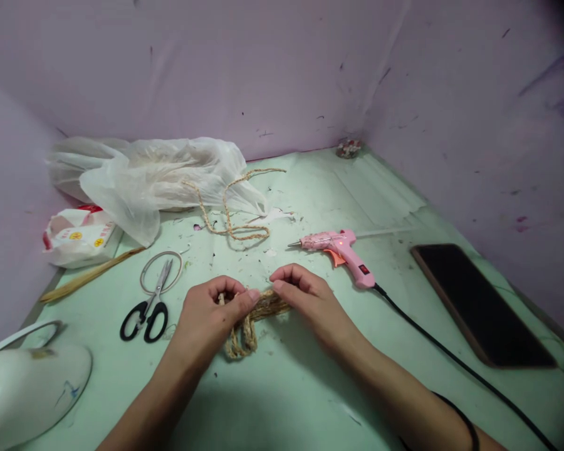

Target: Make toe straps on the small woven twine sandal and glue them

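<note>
Between my two hands is a piece made of braided straw cord [267, 305], with a looped end hanging down at its left. My left hand [220, 304] is closed on the looped part, the thumb pressing on its upper edge. At the other end, my right hand [305, 294] pinches the top edge between thumb and fingers. The far side of the braided piece is hidden by my fingers. Just beyond my right hand lies a pink glue gun [341, 247] with a small light lit. Black-handled scissors [153, 307] rest left of my left hand, across a ring [145, 275].
A loose braided cord [229, 219] lies beyond my hands, near a white plastic bag [169, 175]. At left are a tissue pack [79, 238], a bundle of straw [94, 275] and a white rounded object [37, 388]. A phone [479, 304] and the gun's black cable [442, 351] lie right.
</note>
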{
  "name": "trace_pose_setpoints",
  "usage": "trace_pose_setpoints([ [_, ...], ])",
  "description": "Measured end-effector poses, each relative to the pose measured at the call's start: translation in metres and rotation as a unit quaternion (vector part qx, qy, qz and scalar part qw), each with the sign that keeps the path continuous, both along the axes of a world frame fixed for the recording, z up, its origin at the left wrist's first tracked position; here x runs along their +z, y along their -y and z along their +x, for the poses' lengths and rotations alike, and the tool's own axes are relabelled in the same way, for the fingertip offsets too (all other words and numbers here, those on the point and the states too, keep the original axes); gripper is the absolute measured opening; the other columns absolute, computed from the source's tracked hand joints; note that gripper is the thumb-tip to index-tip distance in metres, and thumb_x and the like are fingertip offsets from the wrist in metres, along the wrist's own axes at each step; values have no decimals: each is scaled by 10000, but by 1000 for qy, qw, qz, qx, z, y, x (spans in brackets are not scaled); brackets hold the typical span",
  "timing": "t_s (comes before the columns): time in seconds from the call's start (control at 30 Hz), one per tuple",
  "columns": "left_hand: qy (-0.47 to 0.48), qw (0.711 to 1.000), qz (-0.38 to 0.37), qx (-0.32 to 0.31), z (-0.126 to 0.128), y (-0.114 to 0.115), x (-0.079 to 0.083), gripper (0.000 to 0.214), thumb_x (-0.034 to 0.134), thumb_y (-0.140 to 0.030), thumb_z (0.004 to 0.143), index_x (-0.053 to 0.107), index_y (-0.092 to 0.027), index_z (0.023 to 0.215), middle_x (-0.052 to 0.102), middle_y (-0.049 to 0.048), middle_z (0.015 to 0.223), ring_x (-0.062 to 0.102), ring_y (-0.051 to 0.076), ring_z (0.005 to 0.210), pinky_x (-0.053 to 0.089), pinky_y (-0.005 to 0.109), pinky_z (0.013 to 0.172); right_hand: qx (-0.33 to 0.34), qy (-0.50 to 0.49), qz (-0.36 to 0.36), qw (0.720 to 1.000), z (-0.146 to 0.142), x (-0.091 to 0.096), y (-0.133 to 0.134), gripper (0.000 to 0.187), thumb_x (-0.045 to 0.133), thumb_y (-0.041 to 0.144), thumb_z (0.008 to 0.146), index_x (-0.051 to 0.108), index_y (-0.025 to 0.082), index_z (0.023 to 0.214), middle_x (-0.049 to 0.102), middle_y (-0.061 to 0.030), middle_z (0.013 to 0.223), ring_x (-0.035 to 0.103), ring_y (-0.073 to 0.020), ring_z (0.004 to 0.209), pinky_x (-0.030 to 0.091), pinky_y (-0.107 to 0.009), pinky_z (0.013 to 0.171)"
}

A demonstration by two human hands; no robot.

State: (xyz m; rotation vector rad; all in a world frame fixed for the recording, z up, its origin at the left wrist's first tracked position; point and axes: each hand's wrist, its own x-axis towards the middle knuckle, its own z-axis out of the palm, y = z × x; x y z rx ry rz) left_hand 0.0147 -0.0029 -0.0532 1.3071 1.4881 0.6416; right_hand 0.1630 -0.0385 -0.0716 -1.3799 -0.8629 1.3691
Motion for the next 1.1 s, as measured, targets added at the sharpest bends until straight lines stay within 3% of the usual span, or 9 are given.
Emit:
trace_pose_setpoints([
  [0.33,47,996,-74,-10,1,-3,0,205,707,-299,571,562,-156,549,486,-30,453,391,70,415,292,178,400,15,40,-16,999,0,-1,1,110,521,215,700,545,172,798,487,40,663,405,-98,571,319,-233,537],
  [0.73,-10,997,-74,-32,5,-2,6,238,656,-314,606,509,-153,511,427,-56,427,321,57,416,250,183,417,15,27,-16,999,-2,-4,-2,126,517,191,665,517,177,791,468,48,644,402,-91,559,323,-221,520],
  [1.1,-19,997,-54,-50,1,-1,-2,208,637,-291,624,518,-157,518,444,-53,441,343,61,434,271,188,433,11,40,-24,999,-3,-3,-1,150,508,148,630,515,187,775,449,68,618,378,-78,516,300,-209,488],
])
